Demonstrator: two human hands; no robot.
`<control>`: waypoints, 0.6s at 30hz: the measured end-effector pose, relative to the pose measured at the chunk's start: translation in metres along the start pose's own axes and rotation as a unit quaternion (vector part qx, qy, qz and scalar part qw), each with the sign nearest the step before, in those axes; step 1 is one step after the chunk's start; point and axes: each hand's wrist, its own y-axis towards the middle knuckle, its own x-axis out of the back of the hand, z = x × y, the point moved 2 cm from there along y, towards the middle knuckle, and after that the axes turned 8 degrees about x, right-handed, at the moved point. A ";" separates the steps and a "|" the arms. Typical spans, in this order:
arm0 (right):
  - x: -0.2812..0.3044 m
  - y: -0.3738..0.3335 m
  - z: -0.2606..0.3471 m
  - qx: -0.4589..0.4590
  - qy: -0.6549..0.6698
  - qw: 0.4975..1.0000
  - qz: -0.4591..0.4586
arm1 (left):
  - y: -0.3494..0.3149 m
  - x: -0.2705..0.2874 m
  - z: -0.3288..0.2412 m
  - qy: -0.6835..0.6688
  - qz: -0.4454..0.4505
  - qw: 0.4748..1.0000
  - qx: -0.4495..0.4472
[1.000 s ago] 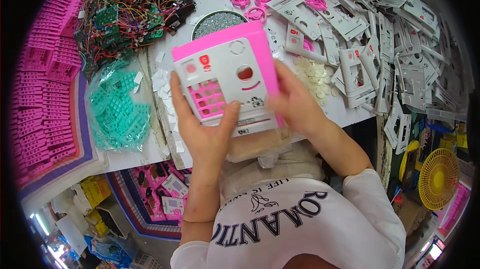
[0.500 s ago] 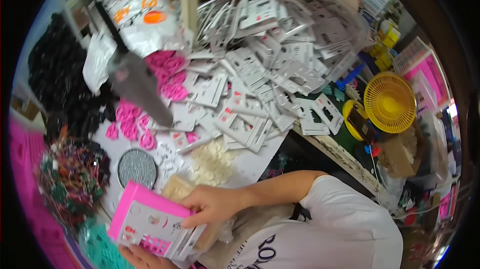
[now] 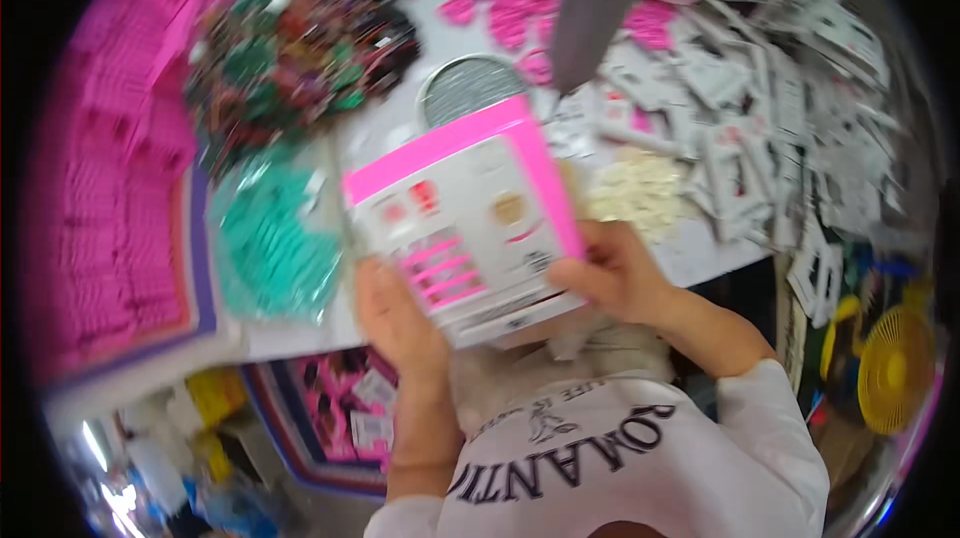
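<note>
1. Two bare hands are on a pink-and-white plastic housing [image 3: 460, 228], held up at the centre of the frame, tilted, its white face toward the camera with a round opening and a barred pink grid.

2. Right hand [image 3: 625, 278] has it pinched at the lower right corner: thumb over the white face, fingers curling out of sight around the pink side wall.

3. Left hand [image 3: 400, 318] meets the lower left edge, fingers close together; it's blurred, and I can't tell whether they clamp or merely steady it.

4. Handling, by my judgement: a thin-walled moulded shell, light and stiff, fairly smooth, so a loose pinch could slip. Those narrow grid bars look the most fragile bit; the sturdier side walls and corners are the place to take hold.

5. Just beyond its top edge sits a round tin [image 3: 470, 93] of grey metallic bits; right of that, a heap of cream discs [image 3: 640, 193] on the white table [image 3: 715, 256].

6. Farther out: a clear bag of green parts [image 3: 275, 238] at left, tangled wires and boards [image 3: 300, 48] upper left, pink pieces [image 3: 515, 8] top centre, white panels [image 3: 740, 138] piled upper right, and stacked pink shells [image 3: 120, 168] along the far left.
</note>
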 end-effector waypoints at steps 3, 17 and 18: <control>0.003 -0.004 -0.010 0.005 -0.031 0.999 0.003 | -0.007 -0.005 -0.008 0.011 0.032 0.998 -0.048; 0.012 -0.023 -0.021 0.057 -0.051 0.997 0.013 | 0.032 -0.025 -0.038 -0.078 0.150 0.983 0.064; 0.012 -0.021 -0.020 0.055 -0.045 0.997 0.002 | 0.036 -0.023 -0.034 -0.080 0.168 0.979 0.086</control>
